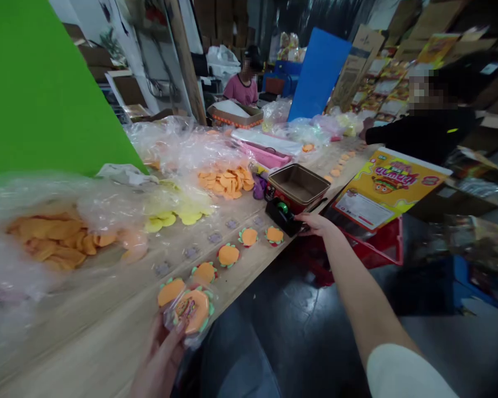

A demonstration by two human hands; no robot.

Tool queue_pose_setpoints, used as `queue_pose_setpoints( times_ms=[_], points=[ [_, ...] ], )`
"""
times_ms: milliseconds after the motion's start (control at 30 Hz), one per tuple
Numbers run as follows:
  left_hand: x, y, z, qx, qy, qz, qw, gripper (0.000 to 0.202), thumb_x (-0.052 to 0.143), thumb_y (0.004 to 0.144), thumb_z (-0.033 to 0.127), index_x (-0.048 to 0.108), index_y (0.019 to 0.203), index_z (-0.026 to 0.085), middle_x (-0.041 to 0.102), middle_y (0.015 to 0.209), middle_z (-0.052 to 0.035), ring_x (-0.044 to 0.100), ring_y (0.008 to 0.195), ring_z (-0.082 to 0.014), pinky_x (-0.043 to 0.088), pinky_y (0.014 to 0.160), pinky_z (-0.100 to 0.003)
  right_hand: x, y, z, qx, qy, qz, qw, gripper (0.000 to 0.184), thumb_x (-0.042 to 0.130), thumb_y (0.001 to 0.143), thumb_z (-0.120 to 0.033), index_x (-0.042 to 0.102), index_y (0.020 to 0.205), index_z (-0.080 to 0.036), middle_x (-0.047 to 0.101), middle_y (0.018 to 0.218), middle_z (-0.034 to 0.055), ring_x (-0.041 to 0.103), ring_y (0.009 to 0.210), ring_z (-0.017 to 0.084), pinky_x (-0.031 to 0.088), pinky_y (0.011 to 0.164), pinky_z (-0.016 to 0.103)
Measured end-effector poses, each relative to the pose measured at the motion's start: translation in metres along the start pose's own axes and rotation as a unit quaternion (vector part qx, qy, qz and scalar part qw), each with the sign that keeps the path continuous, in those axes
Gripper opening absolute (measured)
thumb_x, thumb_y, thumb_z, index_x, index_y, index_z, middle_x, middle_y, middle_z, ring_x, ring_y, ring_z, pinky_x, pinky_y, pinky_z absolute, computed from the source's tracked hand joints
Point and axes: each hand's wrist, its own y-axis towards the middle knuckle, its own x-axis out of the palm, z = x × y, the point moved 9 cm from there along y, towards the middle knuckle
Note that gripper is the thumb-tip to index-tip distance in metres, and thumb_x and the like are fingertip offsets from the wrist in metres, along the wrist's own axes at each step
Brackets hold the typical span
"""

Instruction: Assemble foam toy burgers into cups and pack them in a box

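My left hand [160,362] is closed round a clear plastic bag with an orange toy burger piece [192,311] inside, held at the near edge of the wooden table [108,331]. My right hand [315,224] reaches far out to a black tape dispenser [283,214] at the table's edge, its fingers resting on the dispenser's right end. A row of orange pieces with green rims [228,255] runs along the table edge between my two hands. Beside the row lies a line of small grey squares [191,251].
Plastic bags of orange [58,237], yellow [178,215] and more orange pieces [226,181] cover the table. An open brown box [299,185] stands behind the dispenser, a yellow printed box [382,188] to its right. A person in black works at the far right; another sits further back.
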Motion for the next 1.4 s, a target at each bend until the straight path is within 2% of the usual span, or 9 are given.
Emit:
queue_pose_setpoints(
  times_ms=[167, 367, 533, 633, 700, 800, 900, 1267, 1400],
  points=[
    [0.006, 0.001, -0.001, 0.005, 0.012, 0.001, 1.0, 0.055, 0.068, 0.067, 0.033, 0.047, 0.118, 0.03, 0.05, 0.127, 0.0005, 0.048, 0.113, -0.0203, 0.05, 0.075, -0.019, -0.01, -0.013, 0.015, -0.072, 0.079, 0.014, 0.994, 0.022, 0.067, 0.06, -0.033, 0.053, 0.07, -0.019, 0.058, 0.073, -0.0016, 0.056, 0.071, 0.014, 0.05, 0.063, 0.031],
    [0.027, -0.005, 0.008, 0.017, 0.008, -0.024, 1.0, 0.05, 0.069, 0.067, 0.031, 0.05, 0.113, 0.03, 0.053, 0.124, 0.0012, 0.053, 0.107, -0.0184, 0.05, 0.072, -0.019, -0.017, -0.024, 0.054, -0.14, 0.134, 0.154, 0.969, 0.025, 0.061, 0.061, -0.039, 0.05, 0.069, -0.019, 0.057, 0.074, -0.0019, 0.054, 0.072, 0.013, 0.045, 0.063, 0.024],
    [0.025, -0.006, 0.027, 0.073, -0.038, -0.026, 0.996, 0.04, 0.067, 0.07, 0.026, 0.054, 0.108, 0.027, 0.058, 0.115, 0.0004, 0.056, 0.1, -0.0152, 0.049, 0.077, -0.021, 0.011, -0.066, 0.088, -0.13, 0.122, 0.236, 0.955, 0.025, 0.059, 0.064, -0.04, 0.048, 0.067, -0.017, 0.048, 0.061, -0.0037, 0.048, 0.06, 0.012, 0.04, 0.054, 0.022],
    [0.02, -0.007, 0.038, 0.098, -0.058, -0.04, 0.993, 0.038, 0.065, 0.072, 0.023, 0.054, 0.108, 0.025, 0.058, 0.114, -0.0013, 0.057, 0.096, -0.0142, 0.049, 0.076, -0.021, 0.065, -0.124, 0.092, -0.143, 0.092, 0.153, 0.973, 0.024, 0.059, 0.069, -0.039, 0.055, 0.076, -0.016, 0.054, 0.064, -0.002, 0.05, 0.06, 0.012, 0.042, 0.056, 0.023],
    [0.018, -0.009, 0.044, 0.105, -0.065, -0.051, 0.991, 0.036, 0.063, 0.074, 0.022, 0.054, 0.108, 0.023, 0.058, 0.113, -0.0025, 0.057, 0.094, -0.0137, 0.049, 0.075, -0.021, 0.125, -0.172, 0.079, -0.175, 0.04, 0.0, 0.984, 0.022, 0.058, 0.074, -0.035, 0.059, 0.085, -0.016, 0.058, 0.068, -0.0004, 0.053, 0.062, 0.012, 0.044, 0.059, 0.024],
    [0.015, -0.015, 0.054, 0.118, -0.072, -0.064, 0.988, 0.032, 0.061, 0.075, 0.021, 0.053, 0.106, 0.022, 0.058, 0.112, -0.0028, 0.057, 0.093, -0.0133, 0.048, 0.075, -0.022, 0.201, -0.24, 0.057, -0.21, 0.007, -0.172, 0.963, 0.033, 0.057, 0.077, -0.029, 0.056, 0.109, -0.02, 0.061, 0.071, -0.001, 0.056, 0.065, 0.012, 0.046, 0.064, 0.026],
    [0.009, -0.024, 0.061, 0.128, -0.066, -0.074, 0.987, 0.029, 0.06, 0.076, 0.021, 0.052, 0.105, 0.022, 0.058, 0.11, -0.0025, 0.057, 0.092, -0.0136, 0.048, 0.075, -0.023, 0.243, -0.276, 0.035, -0.26, 0.007, -0.23, 0.938, 0.051, 0.057, 0.078, -0.023, 0.04, 0.126, -0.025, 0.06, 0.07, -0.0033, 0.057, 0.067, 0.012, 0.045, 0.068, 0.027],
    [-0.022, -0.049, 0.076, 0.143, -0.06, -0.081, 0.985, 0.03, 0.062, 0.075, 0.022, 0.052, 0.103, 0.022, 0.059, 0.103, -0.0019, 0.057, 0.089, -0.0133, 0.045, 0.075, -0.023, 0.29, -0.292, 0.038, -0.213, 0.013, -0.288, 0.934, 0.054, 0.058, 0.076, -0.03, 0.036, 0.125, -0.025, 0.06, 0.084, 0.0008, 0.056, 0.073, 0.015, 0.047, 0.064, 0.027],
    [-0.035, -0.051, 0.083, 0.16, -0.084, -0.053, 0.982, 0.029, 0.061, 0.075, 0.024, 0.052, 0.102, 0.022, 0.058, 0.103, -0.0017, 0.057, 0.089, -0.013, 0.045, 0.075, -0.024, 0.267, -0.291, 0.043, -0.27, -0.098, -0.17, 0.943, 0.039, 0.061, 0.073, -0.034, 0.053, 0.109, -0.02, 0.06, 0.092, 0.0052, 0.056, 0.082, 0.018, 0.047, 0.069, 0.03]
  ],
)
